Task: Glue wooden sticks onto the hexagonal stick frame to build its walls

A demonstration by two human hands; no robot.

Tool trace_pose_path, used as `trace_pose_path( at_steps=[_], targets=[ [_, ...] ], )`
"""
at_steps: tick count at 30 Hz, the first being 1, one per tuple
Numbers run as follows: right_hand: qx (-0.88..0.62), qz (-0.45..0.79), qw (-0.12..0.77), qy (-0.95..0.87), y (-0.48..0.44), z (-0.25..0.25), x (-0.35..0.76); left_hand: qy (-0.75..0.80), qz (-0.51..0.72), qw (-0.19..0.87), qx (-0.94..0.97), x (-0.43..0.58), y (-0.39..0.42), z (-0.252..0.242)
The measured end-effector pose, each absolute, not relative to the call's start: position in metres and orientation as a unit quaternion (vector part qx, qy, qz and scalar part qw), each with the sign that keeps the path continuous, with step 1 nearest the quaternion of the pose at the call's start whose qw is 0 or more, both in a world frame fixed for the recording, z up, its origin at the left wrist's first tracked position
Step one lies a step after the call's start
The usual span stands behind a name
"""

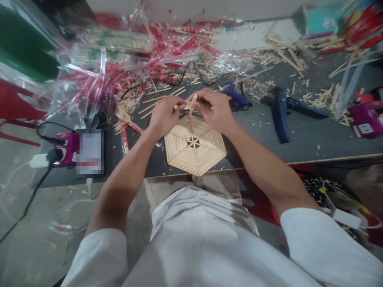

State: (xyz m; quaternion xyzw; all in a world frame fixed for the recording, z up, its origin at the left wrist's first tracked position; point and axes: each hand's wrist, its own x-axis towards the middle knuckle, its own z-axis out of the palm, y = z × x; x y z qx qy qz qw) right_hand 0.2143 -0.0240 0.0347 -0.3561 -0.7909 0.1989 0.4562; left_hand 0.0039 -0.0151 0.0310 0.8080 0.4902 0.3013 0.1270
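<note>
Head camera, live on the bench: I've got the left hand [165, 116] and right hand [212, 110] close together above the near part of the tabletop [305, 137], both clenched in tight pinches. The right hand is grasping an upright craft stick [192, 104], while the left hand's fingertips [182, 103] are closed on a short craft stick [186, 107] lying across it. Directly below them sits a flat hexagonal craft-stick frame [195, 146], right by the tabletop's near edge, with the upright stick's foot at its far corner; from here I can't tell whether they touch. Just beyond the right hand is a small blue hot glue gun [235, 95], and a larger blue glue gun [279, 112] lies further toward the right edge. Loose stick scraps [287, 57] spread across the far side, under crumpled clear plastic wrap with red strips [119, 54]. A purple device [67, 149] sits at the left edge, trailing a black cable [50, 133].
</note>
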Motion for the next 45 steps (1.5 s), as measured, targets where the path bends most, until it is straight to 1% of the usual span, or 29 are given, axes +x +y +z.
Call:
trace_pose_path(
  at_steps=[10, 31, 45],
  targets=[
    [-0.363, 0.231, 0.443, -0.786, -0.0239, 0.0356, 0.2136, 0.469, 0.327, 0.121, 0.812, 0.0029, -0.0124, 0.0253],
    [-0.347, 0.243, 0.427, -0.799, -0.0249, 0.0379, 0.2132, 0.477, 0.291, 0.137, 0.818, 0.0054, -0.0149, 0.0298],
    [-0.344, 0.21, 0.415, -0.816, -0.0285, 0.0428, 0.2096, 0.473, 0.289, 0.123, 0.824, 0.0047, -0.0156, 0.0302]
  ],
)
